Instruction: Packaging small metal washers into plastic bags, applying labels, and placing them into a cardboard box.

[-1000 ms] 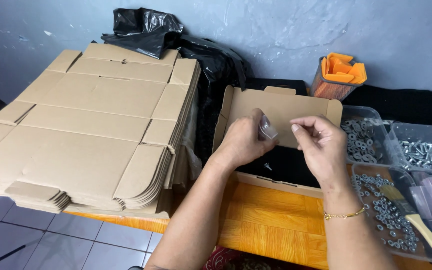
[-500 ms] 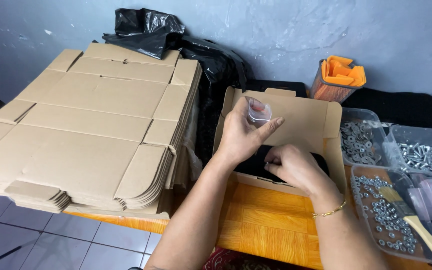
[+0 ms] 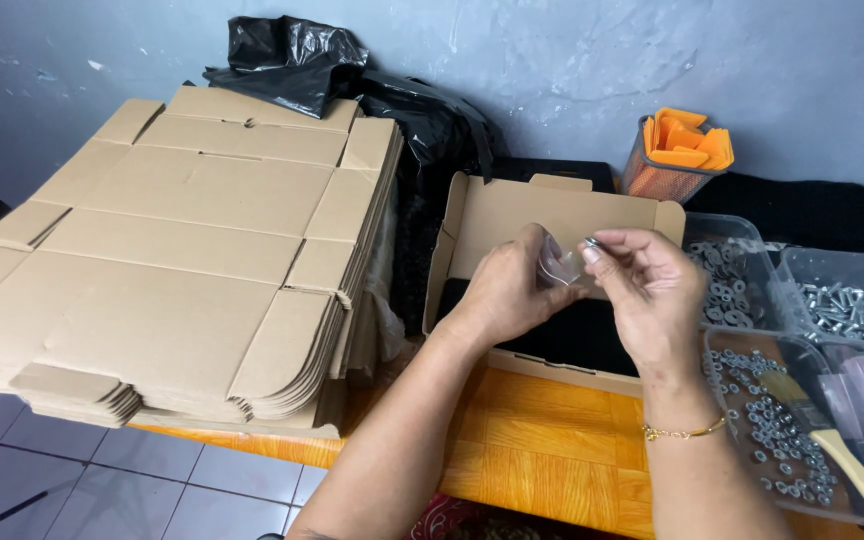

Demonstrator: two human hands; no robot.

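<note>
Now the right hand (image 3: 647,290) is back up from the box (image 3: 562,215), pinching a bolt (image 3: 592,242)
Left hand (image 3: 507,295) is closed around a clear bag (image 3: 558,266), bolt just at its mouth

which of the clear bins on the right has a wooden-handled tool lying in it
The nearest clear bin, holding nuts: the wooden-handled tool lies across it. The two bins behind hold only hardware.

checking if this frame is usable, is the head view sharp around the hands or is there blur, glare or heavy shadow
Head view: sharp overall, with soft, even light and no hard shadows; the left hand and right hand are crisp; the small clear bag between them shows mild sheen and is hard to read; the black plastic bag carries bright glare streaks; the flat cardboard stack looks slightly stretched toward the left edge.
</note>
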